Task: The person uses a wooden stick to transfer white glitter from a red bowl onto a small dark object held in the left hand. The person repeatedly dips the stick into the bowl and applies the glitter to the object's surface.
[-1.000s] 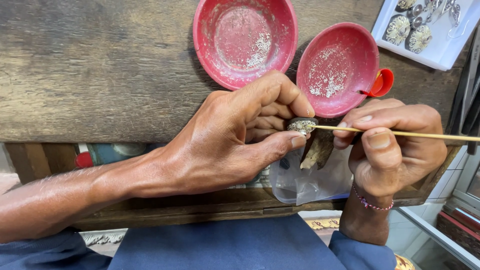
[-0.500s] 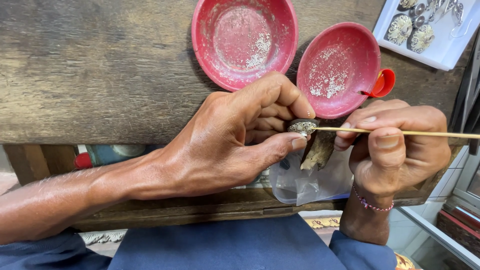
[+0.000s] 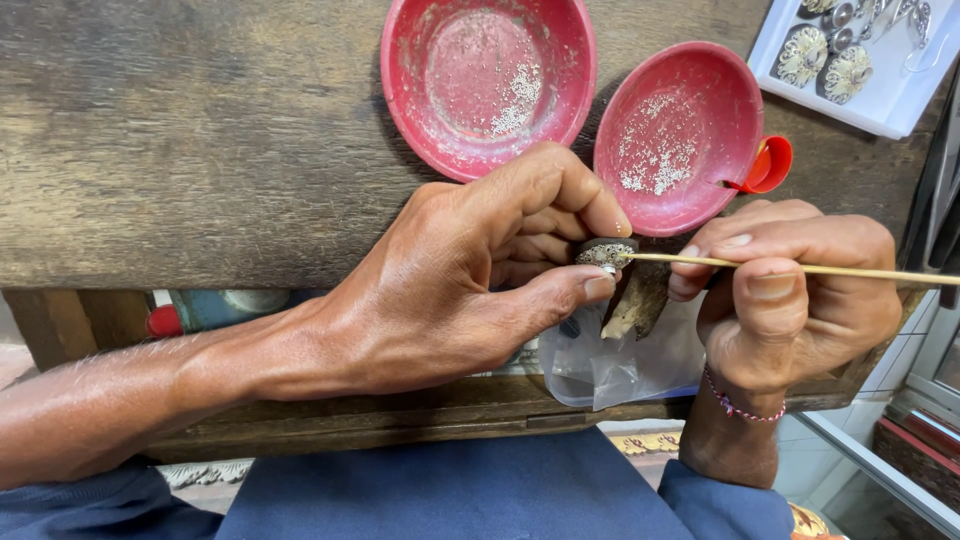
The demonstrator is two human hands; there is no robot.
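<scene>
We pinch a small dark ornament [image 3: 604,253] between thumb and forefinger of our left hand [image 3: 470,275], just near of 2 red bowls [image 3: 487,80] on the wooden bench [image 3: 190,140]. Our right hand [image 3: 795,290] grips a thin stick [image 3: 800,268], its tip touching the ornament's pale top. We judge this a placing or picking step; the next touch calls for steady, fine pressure.

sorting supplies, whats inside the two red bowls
Both red bowls hold a thin scatter of tiny pale grains on their floors, otherwise bare. The right bowl's lower edge is covered by the right hand, so that part cannot be seen.
</scene>
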